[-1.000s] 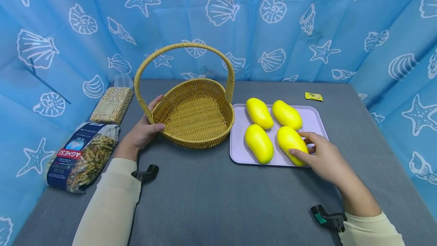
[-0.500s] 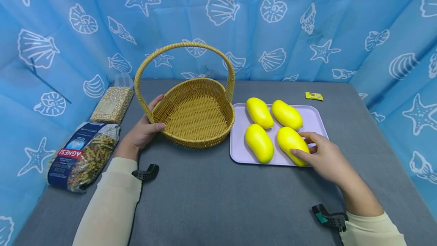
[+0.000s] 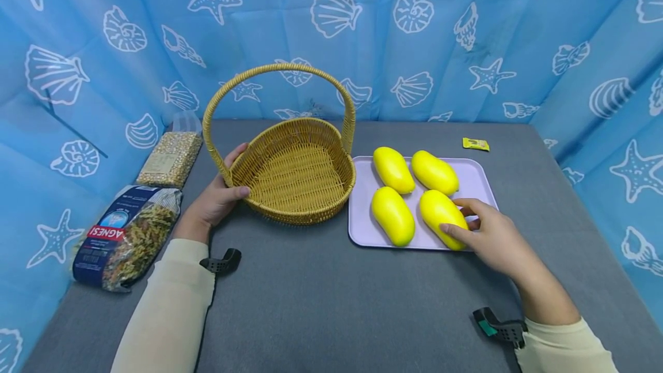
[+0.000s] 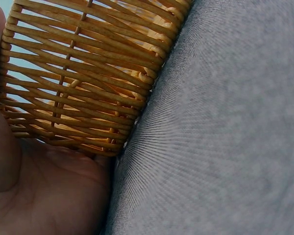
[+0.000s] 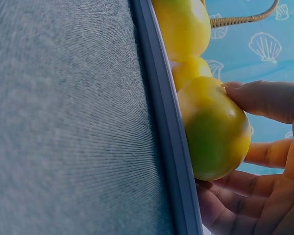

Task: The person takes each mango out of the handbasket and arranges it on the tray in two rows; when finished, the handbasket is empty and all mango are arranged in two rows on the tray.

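A round wicker basket (image 3: 300,212) with a tall arched handle stands left of centre, nothing inside it. My left hand (image 3: 216,197) grips its left side, thumb over the rim near the handle's foot; the left wrist view shows the palm against the woven wall (image 4: 73,83). To the right, a pale lilac tray (image 3: 362,235) bears several yellow mangoes in two rows. My right hand (image 3: 489,235) holds the front right mango (image 3: 440,217), thumb on its near side and fingers round the far side. In the right wrist view this mango (image 5: 213,132) sits just inside the tray's edge.
Along the left side lie a pasta bag (image 3: 124,238) and, behind it, a clear pack of pale grains (image 3: 171,160). A small yellow packet (image 3: 475,144) lies at the back right. A blue shell-print curtain (image 3: 373,39) encloses the grey table (image 3: 321,304).
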Available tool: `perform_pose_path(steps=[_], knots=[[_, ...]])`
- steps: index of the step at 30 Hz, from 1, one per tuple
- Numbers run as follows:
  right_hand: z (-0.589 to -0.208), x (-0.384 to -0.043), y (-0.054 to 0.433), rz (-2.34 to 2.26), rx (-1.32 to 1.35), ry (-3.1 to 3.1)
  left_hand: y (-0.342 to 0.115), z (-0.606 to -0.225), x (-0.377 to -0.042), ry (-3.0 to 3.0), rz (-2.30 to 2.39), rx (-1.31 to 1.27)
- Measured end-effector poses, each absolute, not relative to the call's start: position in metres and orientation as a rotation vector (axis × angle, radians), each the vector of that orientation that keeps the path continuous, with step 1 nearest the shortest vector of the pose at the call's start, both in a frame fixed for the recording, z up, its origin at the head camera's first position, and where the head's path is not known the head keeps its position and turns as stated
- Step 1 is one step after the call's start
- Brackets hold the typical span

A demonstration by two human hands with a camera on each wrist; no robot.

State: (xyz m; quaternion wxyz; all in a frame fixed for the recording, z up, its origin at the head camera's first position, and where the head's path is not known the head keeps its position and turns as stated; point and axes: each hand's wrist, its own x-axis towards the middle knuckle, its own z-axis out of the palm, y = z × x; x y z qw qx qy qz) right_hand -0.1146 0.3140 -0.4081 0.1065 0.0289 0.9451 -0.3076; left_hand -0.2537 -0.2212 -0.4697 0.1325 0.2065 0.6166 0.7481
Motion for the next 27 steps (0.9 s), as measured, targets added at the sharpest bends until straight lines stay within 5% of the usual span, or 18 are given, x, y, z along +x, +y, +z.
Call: perform_pose_path(steps=[27], knots=[[-0.4067, -0.1119, 0.3138, -0.902, 0.05, 2.808, -0.2206, -0.4706, -0.2539, 1.783, 2.173, 0.616]])
